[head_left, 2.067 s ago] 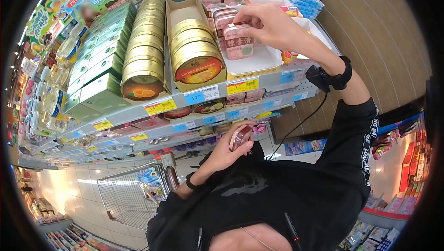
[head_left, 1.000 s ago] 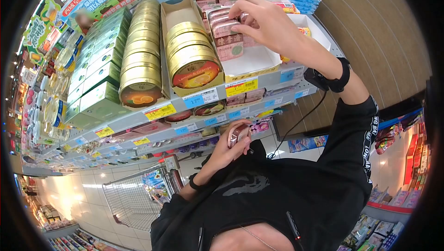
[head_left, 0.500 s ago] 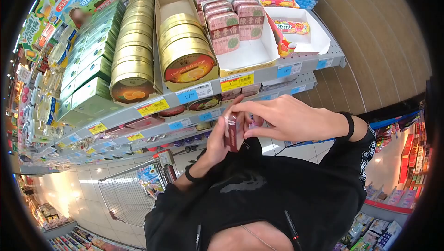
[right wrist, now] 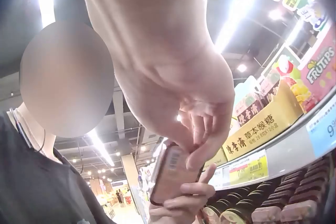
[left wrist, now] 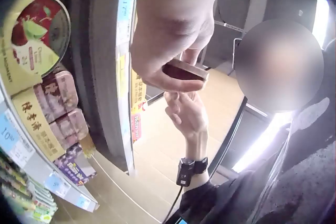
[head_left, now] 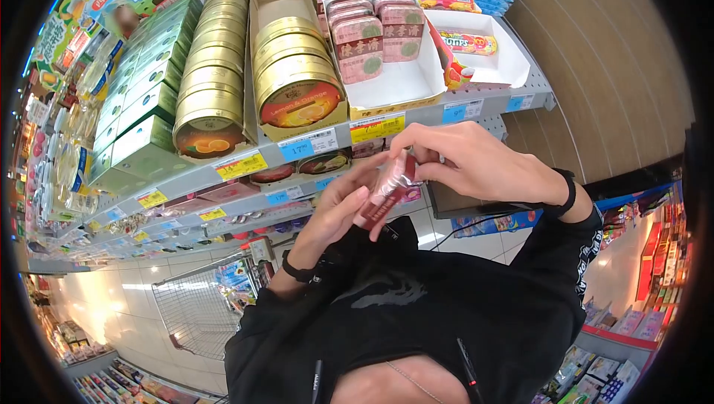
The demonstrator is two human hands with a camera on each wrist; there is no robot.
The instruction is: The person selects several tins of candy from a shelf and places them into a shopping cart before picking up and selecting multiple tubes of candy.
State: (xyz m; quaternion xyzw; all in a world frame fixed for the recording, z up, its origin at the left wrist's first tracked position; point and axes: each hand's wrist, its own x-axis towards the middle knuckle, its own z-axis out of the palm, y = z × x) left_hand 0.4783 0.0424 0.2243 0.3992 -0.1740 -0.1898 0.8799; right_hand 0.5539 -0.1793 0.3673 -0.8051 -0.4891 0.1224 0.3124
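A small pink and dark red tin [head_left: 381, 199] is tilted between both hands, below the shelf edge in the head view. The left hand [head_left: 338, 210] grips its lower part between thumb and fingers. At the tin's upper end the right hand [head_left: 476, 162] pinches with thumb and fingertips. The right wrist view shows the tin's pale face [right wrist: 173, 174] with a barcode, the left fingers round its bottom. In the left wrist view the tin [left wrist: 184, 71] is seen edge-on in the left hand. Similar pink tins [head_left: 358, 50] stand in a white carton [head_left: 409, 91] on the shelf.
Gold round tins [head_left: 297, 77] and green boxes [head_left: 141, 136] line the shelf to the left. A carton with a Frutips roll [head_left: 465, 43] sits at the right. Price tags run along the shelf edge [head_left: 282, 155]. A wire shopping cart [head_left: 197, 311] stands at the lower left.
The right hand has come down from the pink tins on the shelf to the tin at the left hand. Both hands have since shifted slightly, and the tin has tilted.
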